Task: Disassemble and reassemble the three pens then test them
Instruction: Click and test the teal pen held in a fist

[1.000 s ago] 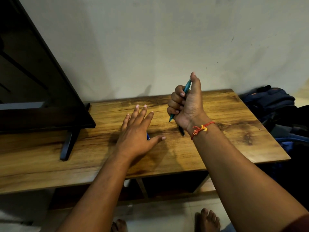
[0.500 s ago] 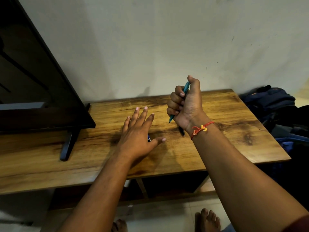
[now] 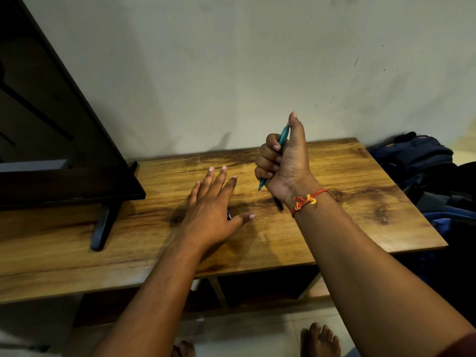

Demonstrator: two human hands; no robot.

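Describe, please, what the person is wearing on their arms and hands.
Both forearms are bare, with no sleeves over them. A red thread band with an orange-and-yellow knot circles the wrist of the right hand; the left hand wears nothing visible.

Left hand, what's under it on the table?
Under the left hand, a blue pen lies on the table; only a short bit shows by the thumb, the rest is covered.

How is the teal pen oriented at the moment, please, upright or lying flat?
Nearly upright, slightly tilted: the right hand grips the teal pen in a fist, tip pointing down, thumb at its top.
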